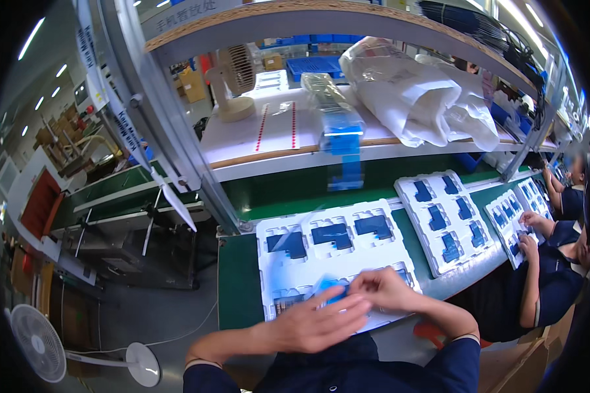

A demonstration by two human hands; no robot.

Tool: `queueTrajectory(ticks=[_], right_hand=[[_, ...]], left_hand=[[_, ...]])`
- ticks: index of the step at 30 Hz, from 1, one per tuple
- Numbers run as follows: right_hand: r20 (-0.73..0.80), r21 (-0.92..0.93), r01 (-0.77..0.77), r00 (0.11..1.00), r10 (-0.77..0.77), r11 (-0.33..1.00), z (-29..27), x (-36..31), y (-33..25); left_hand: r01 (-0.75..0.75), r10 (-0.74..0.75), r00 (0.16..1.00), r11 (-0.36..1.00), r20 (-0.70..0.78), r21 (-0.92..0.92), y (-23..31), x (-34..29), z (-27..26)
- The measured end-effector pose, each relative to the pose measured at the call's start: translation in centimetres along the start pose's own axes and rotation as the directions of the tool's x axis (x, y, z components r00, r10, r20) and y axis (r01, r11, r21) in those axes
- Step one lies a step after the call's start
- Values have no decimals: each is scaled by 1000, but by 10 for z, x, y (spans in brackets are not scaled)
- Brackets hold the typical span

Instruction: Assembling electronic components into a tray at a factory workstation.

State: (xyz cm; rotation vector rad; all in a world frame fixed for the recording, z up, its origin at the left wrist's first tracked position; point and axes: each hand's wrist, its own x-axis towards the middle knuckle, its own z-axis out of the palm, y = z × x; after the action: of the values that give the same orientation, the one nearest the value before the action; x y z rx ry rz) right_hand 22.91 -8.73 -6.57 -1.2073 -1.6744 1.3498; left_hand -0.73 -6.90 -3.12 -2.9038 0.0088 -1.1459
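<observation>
My left hand [318,322] is over the near edge of a white moulded tray [314,268], fingers closed around a small blue film-covered part [334,288] that shows partly behind them. My right hand [387,289] meets it from the right, thumb and fingertips pinched at the part's edge; the hands hide what exactly lies between the fingertips. Dark flat parts with blue film, such as one in the top middle pocket [331,234], sit in the tray's back row. A pale bluish, see-through smear [282,262] crosses the tray's left side, blurred.
A second white tray [444,223] with dark parts stands to the right. Beyond it a co-worker's hands [532,232] are over another tray. Strips of blue film [345,157] hang off the shelf [275,157] holding plastic bags [406,92]. A metal post [170,131] rises at left.
</observation>
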Motion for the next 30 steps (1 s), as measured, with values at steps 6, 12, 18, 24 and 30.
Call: queueTrajectory(ticks=[6,12,18,24,30], right_hand=[[155,-46,-33,987,40,998,4,-33,-9],[189,169,-93,980,60,981,12,-30,-1],[215,144,50,973,-81,988,21,-21,-7],[72,8,252,965,-252,968,32,-14,-15],[142,88,261,952,-271,961,48,-17,-15]], left_hand=[[281,-267,946,958,181,-54,12,5,22],[416,-376,900,893,222,-171,9,-2,6],[502,-461,864,816,201,-285,2,-12,-5],[590,-552,806,718,214,-370,-2,-18,-17],[572,-455,814,736,361,-363,5,-31,-31]])
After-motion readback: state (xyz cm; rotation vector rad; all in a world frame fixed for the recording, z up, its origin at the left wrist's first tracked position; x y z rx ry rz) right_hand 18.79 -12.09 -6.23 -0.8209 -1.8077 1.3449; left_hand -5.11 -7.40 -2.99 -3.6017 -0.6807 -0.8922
